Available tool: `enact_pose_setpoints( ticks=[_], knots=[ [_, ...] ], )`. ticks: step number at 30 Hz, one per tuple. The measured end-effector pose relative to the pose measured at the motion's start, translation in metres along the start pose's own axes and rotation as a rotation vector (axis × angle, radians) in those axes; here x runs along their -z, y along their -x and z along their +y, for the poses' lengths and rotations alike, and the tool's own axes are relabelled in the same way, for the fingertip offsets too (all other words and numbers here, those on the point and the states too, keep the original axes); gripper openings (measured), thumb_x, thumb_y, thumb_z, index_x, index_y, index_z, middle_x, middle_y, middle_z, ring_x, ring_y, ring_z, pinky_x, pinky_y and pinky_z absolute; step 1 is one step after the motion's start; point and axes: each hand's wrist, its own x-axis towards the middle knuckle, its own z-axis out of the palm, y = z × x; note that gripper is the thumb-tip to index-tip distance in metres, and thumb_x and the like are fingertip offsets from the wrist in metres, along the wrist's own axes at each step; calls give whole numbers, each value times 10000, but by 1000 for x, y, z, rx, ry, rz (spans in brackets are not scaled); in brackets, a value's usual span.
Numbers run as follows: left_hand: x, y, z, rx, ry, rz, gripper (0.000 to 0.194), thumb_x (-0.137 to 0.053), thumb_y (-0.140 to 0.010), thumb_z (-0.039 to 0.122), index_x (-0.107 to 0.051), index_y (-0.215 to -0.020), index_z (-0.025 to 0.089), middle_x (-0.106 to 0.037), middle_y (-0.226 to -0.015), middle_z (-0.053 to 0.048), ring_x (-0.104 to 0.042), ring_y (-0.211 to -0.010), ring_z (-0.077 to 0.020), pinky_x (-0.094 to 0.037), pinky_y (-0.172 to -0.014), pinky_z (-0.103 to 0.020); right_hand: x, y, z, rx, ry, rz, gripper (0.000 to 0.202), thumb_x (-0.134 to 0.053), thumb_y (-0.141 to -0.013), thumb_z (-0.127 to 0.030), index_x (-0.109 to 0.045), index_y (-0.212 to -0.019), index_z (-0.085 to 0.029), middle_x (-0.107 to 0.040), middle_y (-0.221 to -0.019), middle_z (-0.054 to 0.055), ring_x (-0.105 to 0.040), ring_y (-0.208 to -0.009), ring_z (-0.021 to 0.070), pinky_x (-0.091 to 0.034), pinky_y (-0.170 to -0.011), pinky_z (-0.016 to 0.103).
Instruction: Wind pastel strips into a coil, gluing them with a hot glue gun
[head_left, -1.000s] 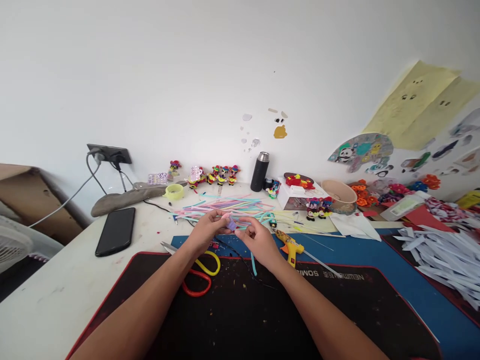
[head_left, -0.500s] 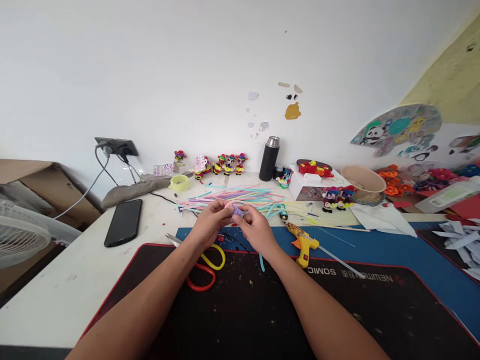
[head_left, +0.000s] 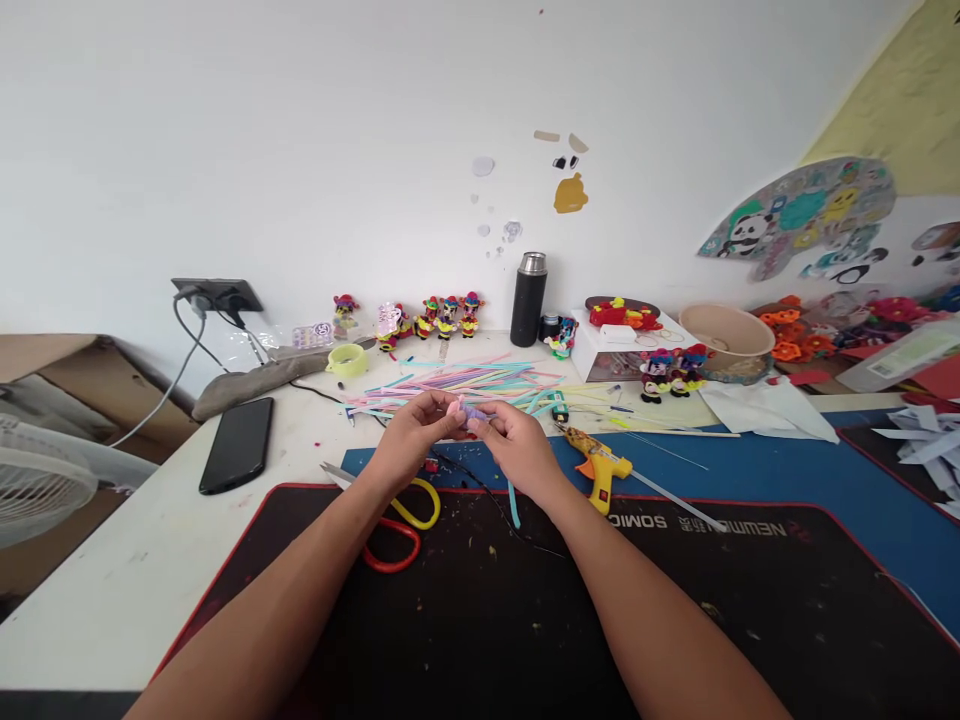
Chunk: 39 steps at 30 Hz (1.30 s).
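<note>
My left hand (head_left: pixel 409 440) and my right hand (head_left: pixel 521 450) meet above the mat's far edge, fingertips pinched on a small pink and lavender pipe-cleaner piece (head_left: pixel 471 413). Fingers cover part of it, so its full shape is hidden. The pink part lies toward my left fingers, the lavender toward my right. Behind both hands spreads a pile of pastel pipe cleaners (head_left: pixel 480 380). A light blue pipe cleaner (head_left: pixel 514 507) shows below my right hand. Scissors (head_left: pixel 438 505) with red and yellow handles lie partly under my left forearm. A yellow glue gun (head_left: pixel 602 468) rests right of my right hand.
On the left are a phone (head_left: pixel 237 446), a fan (head_left: pixel 45 480) and a tape roll (head_left: pixel 347 361). A black thermos (head_left: pixel 529 305) and several small figurines (head_left: pixel 448 318) stand along the wall. A beige bowl (head_left: pixel 724 330) sits at the right. A black cable (head_left: pixel 487 492) crosses the mat.
The camera view has shifted slightly, so most things appear a little further left. Both hands keep hold of the pipe-cleaner piece, with small finger movements.
</note>
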Motion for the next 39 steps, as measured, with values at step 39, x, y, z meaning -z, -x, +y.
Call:
enact_pose_setpoints(
  ticks=[39],
  knots=[
    [6,4,6,-225,-387,-54,313,-752,-875,494,-659,-976,214,-650,-850,-12,-630,-757,-168,-516,-708,-278,3,3,-4,-5,43,-33,306,-625,-946,-472,-716,-1068,-207,-501,-601,-40,-399,-528,139,-275,-507,266]
  ],
)
